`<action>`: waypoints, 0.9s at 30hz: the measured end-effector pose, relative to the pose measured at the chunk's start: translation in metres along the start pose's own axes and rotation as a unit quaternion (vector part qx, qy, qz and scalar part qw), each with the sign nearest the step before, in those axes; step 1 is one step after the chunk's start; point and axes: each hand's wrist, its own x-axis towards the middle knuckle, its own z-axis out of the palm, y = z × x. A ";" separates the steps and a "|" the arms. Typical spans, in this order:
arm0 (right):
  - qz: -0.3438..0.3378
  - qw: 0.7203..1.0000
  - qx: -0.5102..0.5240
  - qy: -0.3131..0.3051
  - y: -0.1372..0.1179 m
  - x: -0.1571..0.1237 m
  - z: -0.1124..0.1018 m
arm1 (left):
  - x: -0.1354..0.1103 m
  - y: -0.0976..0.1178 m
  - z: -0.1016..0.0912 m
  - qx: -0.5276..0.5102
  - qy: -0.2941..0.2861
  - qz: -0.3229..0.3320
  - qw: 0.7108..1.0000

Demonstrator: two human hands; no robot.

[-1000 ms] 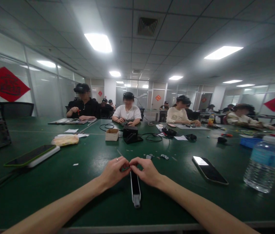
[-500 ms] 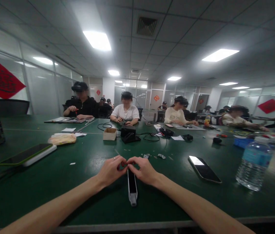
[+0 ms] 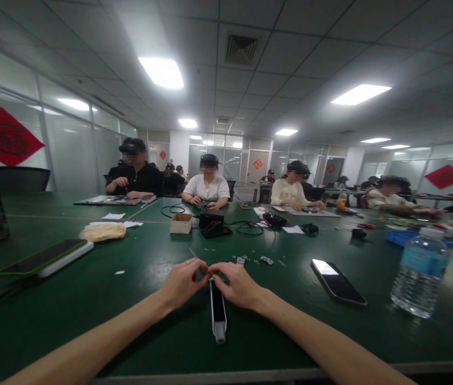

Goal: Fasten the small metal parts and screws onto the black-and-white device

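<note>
My left hand (image 3: pixel 184 282) and my right hand (image 3: pixel 236 283) meet at the far end of a slim white device with a long black face (image 3: pixel 218 307). Both hands are closed, thumbs and fingertips pinched together. What lies between the fingertips is too small and too hidden to name. The device lies lengthwise on the green table, its grey tip toward me, and its far end is partly covered by my fingers. Just beyond my right hand are small metal parts (image 3: pixel 266 260) and other tiny loose pieces.
Right of my hands lie a phone (image 3: pixel 339 282) and a water bottle (image 3: pixel 421 272). A green-edged phone (image 3: pixel 41 256) rests at the left. Farther back are a small cardboard box (image 3: pixel 181 223), a black stand (image 3: pixel 210 222) and cables. Several people sit across the table.
The whole view has shifted slightly downward in the picture. My hands stay pinched at the device's far end, with only a slight change in the right fingers.
</note>
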 end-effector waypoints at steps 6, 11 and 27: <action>0.002 1.000 -0.004 -0.015 0.001 0.000 0.000 | 0.000 -0.002 0.001 0.000 -0.010 -0.009 1.000; 0.002 1.000 -0.005 -0.023 0.003 -0.001 0.001 | 0.000 -0.003 0.003 0.003 -0.008 -0.002 1.000; 0.086 0.930 -0.308 -0.184 0.007 0.008 -0.043 | 0.008 -0.019 -0.016 -0.005 -0.145 0.003 0.989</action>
